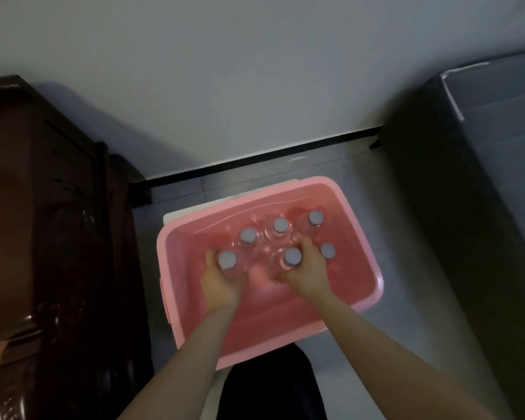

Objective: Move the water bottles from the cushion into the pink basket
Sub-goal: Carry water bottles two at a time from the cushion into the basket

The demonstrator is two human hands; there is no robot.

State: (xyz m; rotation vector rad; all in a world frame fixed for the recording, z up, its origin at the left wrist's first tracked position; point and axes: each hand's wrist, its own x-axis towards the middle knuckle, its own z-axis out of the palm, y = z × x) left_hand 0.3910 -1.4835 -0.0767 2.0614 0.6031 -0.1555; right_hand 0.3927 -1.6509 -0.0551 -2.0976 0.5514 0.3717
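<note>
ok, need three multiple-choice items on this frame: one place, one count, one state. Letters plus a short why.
1. Where are the capped water bottles?
A. in the pink basket
B. on the dark wooden cabinet
C. on the floor tiles

2. How many bottle caps show?
A. three
B. six
C. nine

3. What is the left hand doing?
A. resting flat on the rim
B. hanging free
C. wrapped around a bottle

Key:
1 A, the water bottles stand inside the pink basket.
2 B, six grey caps are countable.
3 C, the left hand wraps one bottle; the right hand grips another.
</note>
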